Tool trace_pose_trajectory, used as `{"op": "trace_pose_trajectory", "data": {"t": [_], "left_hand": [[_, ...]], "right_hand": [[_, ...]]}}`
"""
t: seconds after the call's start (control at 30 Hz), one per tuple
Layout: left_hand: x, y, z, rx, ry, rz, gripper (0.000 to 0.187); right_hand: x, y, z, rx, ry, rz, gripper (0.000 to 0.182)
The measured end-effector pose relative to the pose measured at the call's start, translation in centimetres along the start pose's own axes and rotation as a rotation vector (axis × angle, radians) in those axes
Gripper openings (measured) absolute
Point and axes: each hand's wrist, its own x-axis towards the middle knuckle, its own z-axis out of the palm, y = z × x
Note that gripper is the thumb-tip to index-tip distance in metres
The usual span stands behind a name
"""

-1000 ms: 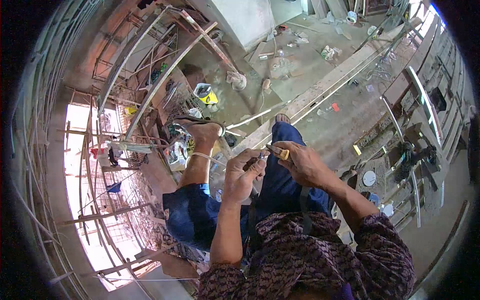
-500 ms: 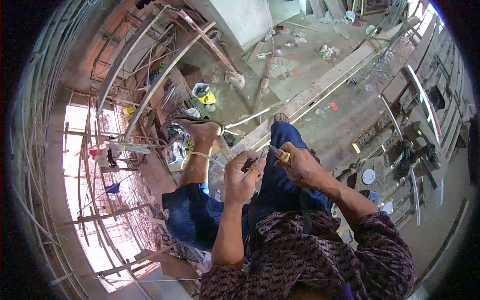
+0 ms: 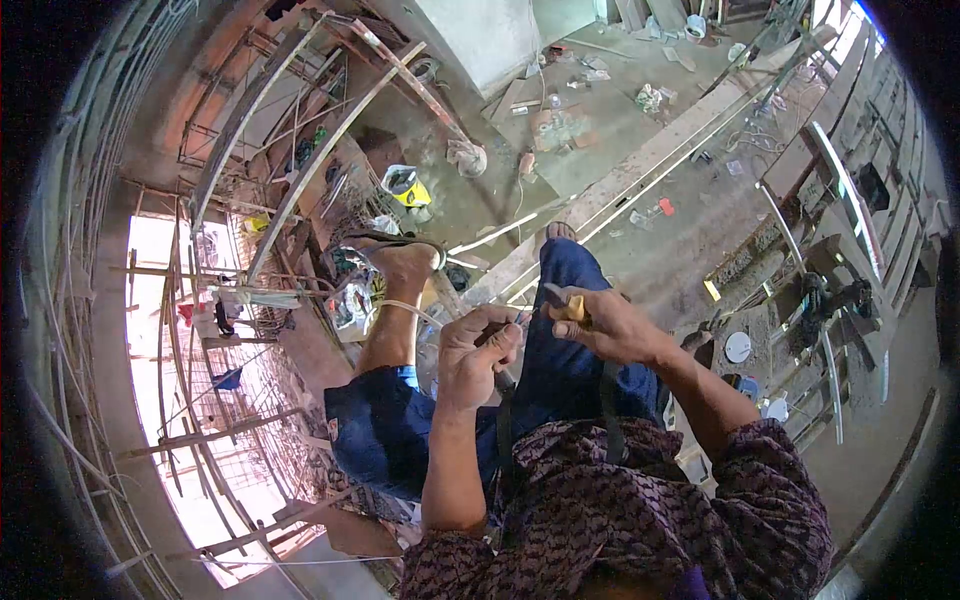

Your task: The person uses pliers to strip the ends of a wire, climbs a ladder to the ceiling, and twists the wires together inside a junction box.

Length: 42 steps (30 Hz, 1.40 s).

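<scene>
Right hand [image 3: 612,328] grip closed on yellow-handled tool [image 3: 566,306]; left hand [image 3: 472,352] grip pinching thin wire [image 3: 500,330] just beside. Work appears unfinished.

Littered concrete floor [image 3: 600,150], yellow jug [image 3: 405,186]

No legible text, label, brand, number or sign anywhere. Small pale patch on the blue denim shorts [image 3: 385,430] too blurred to read; yellow-and-white bag [image 3: 405,185] on the floor likewise unreadable.
</scene>
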Motion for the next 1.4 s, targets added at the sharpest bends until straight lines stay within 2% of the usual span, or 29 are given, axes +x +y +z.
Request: {"op": "trace_pose_trajectory", "data": {"t": [0.1, 0.2, 0.6, 0.73, 0.8, 0.83, 0.9, 1.0, 1.07, 1.13, 1.2, 1.23, 1.27, 1.3, 1.33, 1.37, 1.4], "left_hand": [[-0.2, 0.2, 0.0, -0.056, 0.005, -0.032, 0.012], [-0.4, 1.1, 0.2, -0.027, -0.025, -0.056, 0.013], [-0.6, 0.8, 0.1, -0.012, -0.044, -0.045, 0.015], [-0.7, 0.9, 0.1, -0.021, -0.041, -0.061, 0.014], [-0.8, 1.1, 0.3, -0.011, -0.013, -0.119, 0.013], [-0.8, 1.0, 0.4, 0.023, 0.004, -0.109, 0.012], [-0.6, 0.4, 0.2, 0.020, 0.007, -0.127, 0.010], [-0.6, -1.0, -0.2, -0.003, -0.008, -0.058, 0.015], [-0.8, -1.5, -0.1, 0.042, -0.060, -0.144, 0.016], [-1.8, -0.4, 1.9, 0.075, -0.170, -0.165, 0.015], [-2.6, -0.5, 2.8, 0.220, -0.127, -0.263, 0.011], [-2.5, -0.9, 2.3, 0.260, -0.075, -0.212, 0.010], [-2.2, -1.6, 1.2, 0.173, -0.041, -0.210, 0.011], [-2.1, -1.3, 0.5, 0.109, 0.006, -0.176, 0.012], [-1.9, -1.1, -0.1, 0.042, 0.053, -0.137, 0.014], [-1.7, -1.0, -1.2, 0.040, 0.048, -0.135, 0.014], [-1.5, -0.9, -2.8, -0.004, 0.035, -0.065, 0.015]], "right_hand": [[0.1, -0.2, 0.3, -0.009, -0.050, -0.052, 0.032], [0.2, -1.3, 0.2, -0.075, -0.059, -0.010, 0.031], [0.1, -0.1, 1.2, -0.266, 0.028, -0.112, 0.045], [-0.1, -0.9, 1.0, -0.323, 0.014, -0.032, 0.046], [0.0, -0.1, 1.3, -0.339, 0.088, -0.158, 0.037], [0.0, 0.1, 1.5, -0.343, 0.097, -0.148, 0.037], [0.1, 0.5, 2.1, -0.090, -0.001, 0.034, 0.036], [0.1, 2.3, 3.4, -0.070, 0.052, -0.064, 0.038], [0.3, 3.8, 4.4, -0.055, 0.148, 0.017, 0.035], [0.3, 5.8, 3.6, 0.004, 0.355, 0.146, 0.034], [-0.5, 7.8, 1.6, -0.025, 0.553, 0.147, 0.033], [-1.7, 8.2, 0.2, -0.043, 0.624, 0.166, 0.034], [-3.0, 8.6, -1.7, -0.182, 0.624, 0.177, 0.036], [-4.3, 9.1, -3.0, -0.125, 0.683, 0.388, 0.040], [-6.1, 11.1, -4.3, -0.145, 0.782, 0.394, 0.044], [-8.6, 11.3, -6.1, -0.265, 0.821, 0.404, 0.044], [-10.6, 14.5, -7.5, -0.400, 0.871, 0.455, 0.044]]}}
